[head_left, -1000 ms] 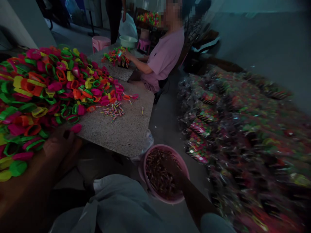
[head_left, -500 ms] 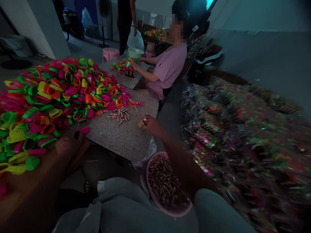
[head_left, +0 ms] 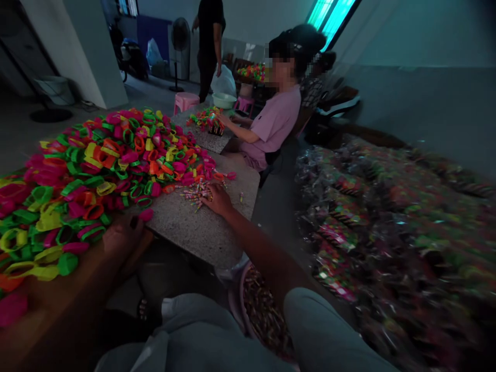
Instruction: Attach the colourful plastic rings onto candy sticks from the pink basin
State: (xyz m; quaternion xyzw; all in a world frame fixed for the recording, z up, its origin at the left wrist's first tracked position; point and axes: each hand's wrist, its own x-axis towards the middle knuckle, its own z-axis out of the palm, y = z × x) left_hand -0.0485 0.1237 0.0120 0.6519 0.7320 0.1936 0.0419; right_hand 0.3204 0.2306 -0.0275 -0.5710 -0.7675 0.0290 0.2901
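My right hand (head_left: pixel 217 199) reaches over a small heap of short wrapped sticks (head_left: pixel 192 194) on the speckled grey table (head_left: pixel 186 232). Its thumb and fingers are apart and touch the sticks. A lone stick (head_left: pixel 241 197) stands near the right edge of the tabletop. At the near left edge, my left hand (head_left: pixel 123 235) is curled, with a pink plastic piece (head_left: pixel 146 215) at its fingertips. Its lower fingers are in shadow. Beside it rises a big pile of bright plastic toy-watch-like rings (head_left: pixel 116 150) in pink, green, orange and yellow.
A pink tub (head_left: pixel 242 297) of similar sticks stands by my right leg, partly behind my forearm. Many clear-wrapped colourful packs (head_left: pixel 387 222) cover the right side. A person in a pink shirt (head_left: pixel 277 113) works at the adjoining table; another person (head_left: pixel 209 46) stands behind.
My right hand has moved left from the table's right side onto the heap of sticks. A single stick now shows near where it was. My left hand stays by the pink piece. The view has shifted.
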